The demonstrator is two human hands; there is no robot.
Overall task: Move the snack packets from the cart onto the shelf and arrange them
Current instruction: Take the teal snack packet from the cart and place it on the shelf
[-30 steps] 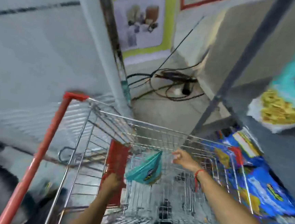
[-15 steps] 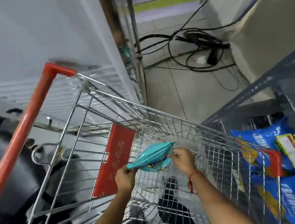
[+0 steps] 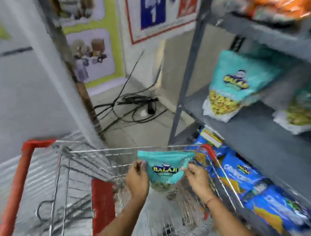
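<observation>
A teal snack packet (image 3: 165, 167) hangs above the wire cart (image 3: 91, 153), gripped at its left side by my left hand (image 3: 138, 180) and at its right side by my right hand (image 3: 197, 178). Its printed front faces me. To the right rises the grey metal shelf (image 3: 257, 145). On its middle level stands one teal packet (image 3: 232, 85) upright, with a second teal packet (image 3: 305, 110) further right. Blue packets (image 3: 254, 186) lie on the lowest level beside the cart.
The cart has red handle bars (image 3: 24, 163) and a red flap (image 3: 104, 203). Black cables (image 3: 133, 104) coil on the tiled floor ahead. A grey panel (image 3: 31, 88) stands at the left. Orange packets (image 3: 284, 6) fill the top shelf level.
Both hands now hold the teal packet and have raised it from inside the cart to rim height, front turned to me. My view has tilted up toward the shelf.
</observation>
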